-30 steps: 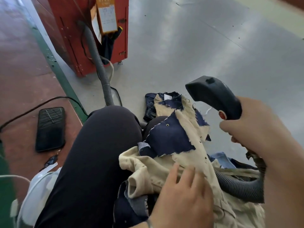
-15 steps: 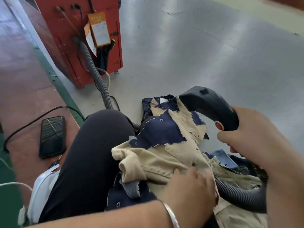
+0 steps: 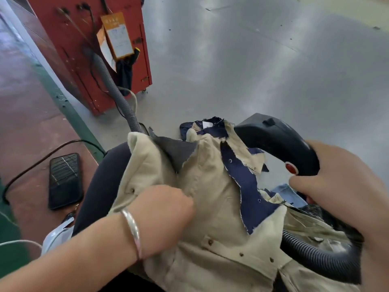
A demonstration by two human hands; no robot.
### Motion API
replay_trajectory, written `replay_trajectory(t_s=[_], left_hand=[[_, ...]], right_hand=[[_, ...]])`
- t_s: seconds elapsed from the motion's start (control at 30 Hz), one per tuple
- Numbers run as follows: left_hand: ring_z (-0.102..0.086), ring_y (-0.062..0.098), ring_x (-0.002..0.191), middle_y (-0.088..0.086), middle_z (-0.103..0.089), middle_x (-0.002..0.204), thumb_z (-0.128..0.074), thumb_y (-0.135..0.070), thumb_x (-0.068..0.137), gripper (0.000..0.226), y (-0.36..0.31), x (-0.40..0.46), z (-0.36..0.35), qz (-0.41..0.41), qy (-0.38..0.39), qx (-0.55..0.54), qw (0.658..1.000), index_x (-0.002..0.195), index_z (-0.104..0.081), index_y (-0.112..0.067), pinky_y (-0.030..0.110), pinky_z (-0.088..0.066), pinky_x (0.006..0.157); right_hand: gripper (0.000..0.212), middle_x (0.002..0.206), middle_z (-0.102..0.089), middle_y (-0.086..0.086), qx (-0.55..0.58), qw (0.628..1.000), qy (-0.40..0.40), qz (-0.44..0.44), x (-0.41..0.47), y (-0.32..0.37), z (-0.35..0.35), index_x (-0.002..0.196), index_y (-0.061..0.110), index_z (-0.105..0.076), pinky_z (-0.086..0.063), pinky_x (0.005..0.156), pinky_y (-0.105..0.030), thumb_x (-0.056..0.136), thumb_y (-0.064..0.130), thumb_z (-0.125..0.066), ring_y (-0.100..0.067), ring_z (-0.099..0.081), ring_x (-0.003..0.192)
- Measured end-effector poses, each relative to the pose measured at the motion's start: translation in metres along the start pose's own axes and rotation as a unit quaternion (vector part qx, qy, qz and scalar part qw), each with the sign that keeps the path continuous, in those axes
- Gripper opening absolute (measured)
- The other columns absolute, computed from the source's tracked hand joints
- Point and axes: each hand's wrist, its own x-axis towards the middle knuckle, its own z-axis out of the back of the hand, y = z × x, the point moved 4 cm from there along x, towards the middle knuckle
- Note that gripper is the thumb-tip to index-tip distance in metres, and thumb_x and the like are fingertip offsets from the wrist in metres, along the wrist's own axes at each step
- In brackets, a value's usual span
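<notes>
Gripping the black nozzle handle (image 3: 277, 142) with the right hand (image 3: 336, 186), wrapping fully round it. Clutching the beige-and-navy garment (image 3: 210, 207) on the lap with the left hand (image 3: 164, 211), bunching cloth. Making out nothing on the orange tag (image 3: 116, 34): too blurred.

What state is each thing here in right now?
jacket: bunched on the lap, navy lining showing.
nozzle: held up beside the jacket.
left hand: gripping the jacket fabric.
right hand: wrapped round the nozzle handle.
phone: lying flat, screen dark.

Beyond the garment (image 3: 210, 199), open floor (image 3: 252, 70); my knee (image 3: 105, 175) and a phone (image 3: 65, 180) crowd its left, the nozzle (image 3: 277, 142) its right.
</notes>
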Motion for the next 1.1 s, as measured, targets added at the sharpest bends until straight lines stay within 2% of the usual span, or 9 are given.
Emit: replay_trajectory(t_s=[0.2, 0.27, 0.33, 0.4, 0.47, 0.6, 0.8, 0.97, 1.1], left_hand=[[-0.059, 0.025, 0.104, 0.0, -0.061, 0.11, -0.043, -0.025, 0.089, 0.024, 0.003, -0.01, 0.014, 0.123, 0.003, -0.029, 0.992, 0.106, -0.058, -0.018, 0.028, -0.03, 0.068], [-0.062, 0.024, 0.099, -0.003, -0.06, 0.097, -0.046, -0.026, 0.087, 0.019, -0.004, -0.01, 0.028, 0.143, -0.025, -0.046, 0.988, 0.095, -0.059, -0.016, 0.026, -0.029, 0.063], [-0.064, 0.022, 0.074, -0.001, -0.055, 0.07, -0.058, -0.023, 0.073, 0.009, -0.019, -0.01, 0.053, 0.135, -0.111, -0.091, 0.98, 0.068, -0.053, -0.017, 0.021, -0.021, 0.05], [-0.059, 0.022, 0.055, 0.002, -0.057, 0.057, -0.054, -0.019, 0.065, 0.004, -0.048, -0.004, 0.06, 0.048, -0.225, -0.171, 0.958, 0.062, -0.057, -0.019, 0.021, -0.028, 0.041], [-0.064, 0.02, 0.064, 0.0, -0.068, 0.072, -0.044, -0.016, 0.074, 0.027, -0.08, 0.005, 0.049, -0.009, -0.277, -0.16, 0.947, 0.074, -0.072, -0.016, 0.022, -0.046, 0.049], [-0.072, 0.018, 0.076, 0.008, -0.075, 0.085, -0.028, -0.001, 0.085, 0.052, -0.097, 0.018, 0.017, 0.004, -0.276, -0.138, 0.951, 0.075, -0.078, -0.012, 0.02, -0.052, 0.055], [-0.072, 0.02, 0.077, 0.011, -0.074, 0.086, -0.029, 0.001, 0.088, 0.052, -0.095, 0.02, 0.008, -0.019, -0.291, -0.138, 0.946, 0.073, -0.078, -0.01, 0.022, -0.053, 0.059], [-0.072, 0.016, 0.077, 0.008, -0.075, 0.086, -0.032, -0.004, 0.085, 0.048, -0.094, 0.021, 0.006, -0.015, -0.31, -0.149, 0.939, 0.07, -0.077, -0.014, 0.02, -0.053, 0.059], [-0.071, 0.013, 0.076, 0.004, -0.075, 0.086, -0.038, -0.009, 0.083, 0.042, -0.093, 0.018, 0.004, -0.013, -0.342, -0.157, 0.926, 0.07, -0.077, -0.016, 0.018, -0.05, 0.054]], right_hand=[[0.039, 0.058, -0.061, 0.012, -0.016, 1.0, 0.013, -0.01, -0.019, -0.001, 0.001, 0.08, 0.041, -0.05, -0.051, 0.049, -0.042, 0.061, 0.016, -0.075, -0.022, -0.059, 0.046], [0.043, 0.064, -0.062, 0.017, -0.024, 0.999, 0.022, -0.018, -0.026, -0.005, 0.002, 0.083, 0.042, -0.05, -0.054, 0.05, -0.046, 0.062, 0.014, -0.076, -0.022, -0.06, 0.045], [0.043, 0.064, -0.063, 0.017, -0.023, 0.999, 0.021, -0.026, -0.034, -0.009, 0.004, 0.085, 0.044, -0.051, -0.054, 0.051, -0.048, 0.06, 0.018, -0.076, -0.021, -0.061, 0.045], [0.04, 0.065, -0.064, 0.017, -0.011, 0.999, 0.032, -0.033, -0.039, -0.013, 0.005, 0.087, 0.047, -0.052, -0.054, 0.052, -0.047, 0.06, 0.026, -0.073, -0.02, -0.06, 0.045], [0.042, 0.064, -0.065, 0.017, 0.001, 0.998, 0.049, -0.046, -0.041, -0.019, 0.004, 0.088, 0.049, -0.053, -0.055, 0.054, -0.046, 0.06, 0.026, -0.075, -0.02, -0.061, 0.046], [0.046, 0.064, -0.063, 0.025, -0.018, 0.995, 0.083, -0.052, -0.044, -0.029, -0.002, 0.094, 0.053, -0.049, -0.052, 0.05, -0.036, 0.054, 0.039, -0.065, -0.009, -0.058, 0.047], [0.04, 0.073, -0.06, 0.033, -0.057, 0.981, 0.183, -0.012, -0.023, -0.016, -0.037, 0.088, 0.061, -0.047, -0.043, 0.052, -0.03, 0.059, 0.038, -0.061, -0.005, -0.055, 0.055], [0.016, 0.054, -0.061, 0.009, -0.006, 0.989, 0.148, 0.017, 0.027, 0.0, -0.046, 0.079, 0.028, -0.057, -0.039, 0.045, -0.026, 0.073, 0.022, -0.07, -0.008, -0.054, 0.042], [0.015, 0.07, -0.064, -0.003, -0.003, 0.994, 0.108, 0.012, 0.067, 0.021, -0.052, 0.085, 0.023, -0.055, -0.052, 0.058, -0.032, 0.078, 0.014, -0.065, -0.026, -0.067, 0.064]])
